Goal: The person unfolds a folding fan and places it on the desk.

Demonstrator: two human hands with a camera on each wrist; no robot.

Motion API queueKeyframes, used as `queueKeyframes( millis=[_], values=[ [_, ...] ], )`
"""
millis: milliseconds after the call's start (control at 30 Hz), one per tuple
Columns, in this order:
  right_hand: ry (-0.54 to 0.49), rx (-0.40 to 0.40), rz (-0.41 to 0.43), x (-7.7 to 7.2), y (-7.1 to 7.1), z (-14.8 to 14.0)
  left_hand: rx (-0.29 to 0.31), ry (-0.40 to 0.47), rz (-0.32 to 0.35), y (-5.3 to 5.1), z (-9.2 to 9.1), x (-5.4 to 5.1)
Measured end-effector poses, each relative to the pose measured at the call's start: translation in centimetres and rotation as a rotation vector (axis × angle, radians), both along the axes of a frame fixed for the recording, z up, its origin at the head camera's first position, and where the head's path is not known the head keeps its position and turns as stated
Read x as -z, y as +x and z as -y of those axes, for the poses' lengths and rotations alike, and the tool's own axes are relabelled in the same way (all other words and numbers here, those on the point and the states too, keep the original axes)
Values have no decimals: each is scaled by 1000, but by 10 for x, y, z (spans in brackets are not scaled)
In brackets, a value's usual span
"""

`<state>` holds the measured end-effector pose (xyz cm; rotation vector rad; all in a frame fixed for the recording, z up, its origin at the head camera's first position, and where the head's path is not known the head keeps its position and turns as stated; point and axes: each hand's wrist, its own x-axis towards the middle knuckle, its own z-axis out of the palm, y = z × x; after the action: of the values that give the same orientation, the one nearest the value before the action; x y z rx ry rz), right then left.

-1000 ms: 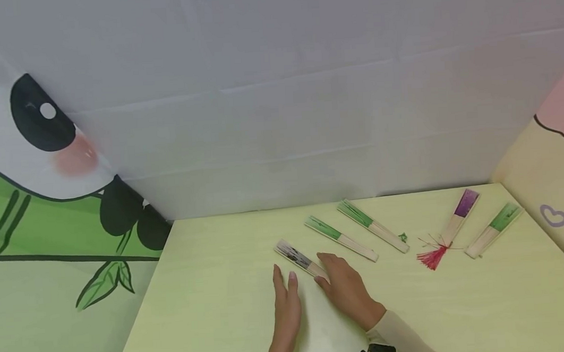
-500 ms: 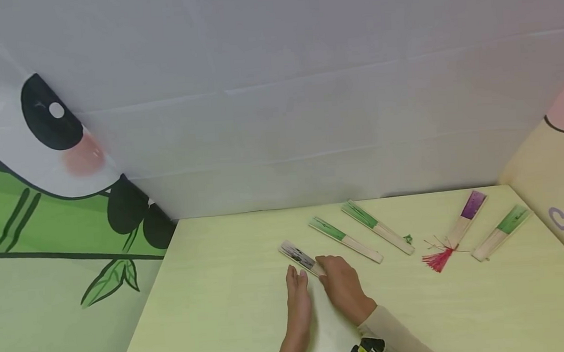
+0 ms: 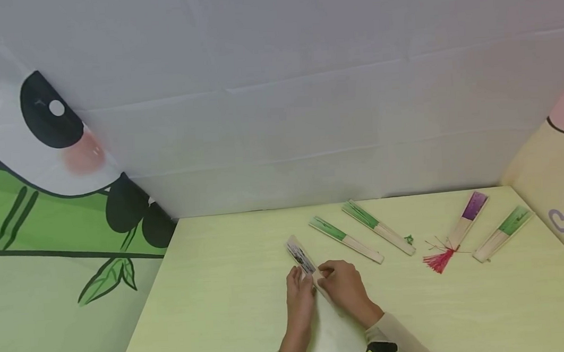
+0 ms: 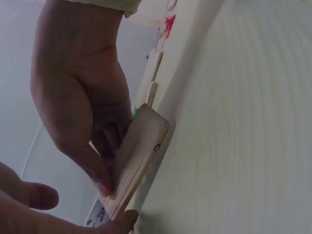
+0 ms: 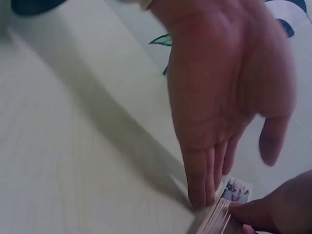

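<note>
A folded hand fan (image 3: 300,256) with a black-and-white printed end and pale wooden ribs lies between my two hands in the head view. My right hand (image 3: 345,285) pinches its wooden end; in the left wrist view that wooden end (image 4: 139,151) is lifted off the table and tilted. My left hand (image 3: 300,305) is on the fan's left side. Its fingers (image 5: 196,180) look straight in the right wrist view and touch the fan near the printed part, with the thumb standing apart. My palms hide part of the ribs in the head view.
Two green folded fans (image 3: 346,239) (image 3: 379,227) lie just right of the hands. Farther right are a purple fan (image 3: 467,220) with a red tassel (image 3: 439,261) and another green fan (image 3: 502,233). A grey wall sheet (image 3: 279,117) backs the table (image 3: 212,307).
My left hand has moved right to the fan. My right hand has gone from lying over the fan to pinching it, and the fan has turned to a steeper angle and risen.
</note>
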<state>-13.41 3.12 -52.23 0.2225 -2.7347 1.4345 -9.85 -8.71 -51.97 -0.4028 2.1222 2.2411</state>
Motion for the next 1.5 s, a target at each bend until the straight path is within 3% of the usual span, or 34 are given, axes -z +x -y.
queueKeyframes(
  millis=[300, 500, 667, 933, 1167, 1500],
  values=[
    [-168, -34, 57, -21, 18, -11, -58, 36, -1, -1, -1, 0],
    [-196, -49, 106, -30, 21, -17, -54, 45, 0, 0, -1, -1],
    [-254, -30, 123, -26, 19, -22, -20, 95, 5, 3, -3, -2],
    [-469, 48, 313, -23, 18, -31, -30, 138, 29, 5, -4, -4],
    [-543, 142, 354, -24, 19, -31, -87, 177, 46, 6, -4, -7],
    [-631, 202, 370, -22, 17, -33, -185, 257, 39, 6, -4, -10]
  ],
)
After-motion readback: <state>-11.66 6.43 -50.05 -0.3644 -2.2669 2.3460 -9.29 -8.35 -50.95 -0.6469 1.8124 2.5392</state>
